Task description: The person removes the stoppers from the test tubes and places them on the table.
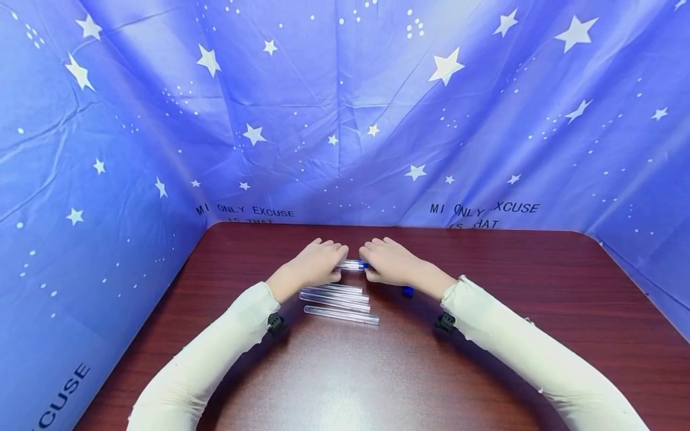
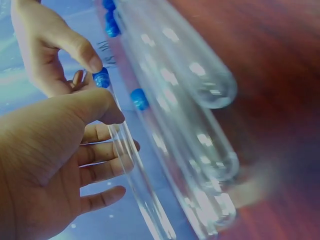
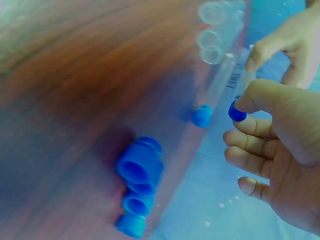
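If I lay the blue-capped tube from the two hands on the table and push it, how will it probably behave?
The clear tube would probably roll, being a round cylinder, perhaps in a curve because its blue cap looks wider. It seems stiff, since it shows no bend. Its smooth, shiny surface may make it slippery.

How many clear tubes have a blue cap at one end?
2: a tube in the left hand, its cap in the right hand; a second tube on the table. More may be hidden.
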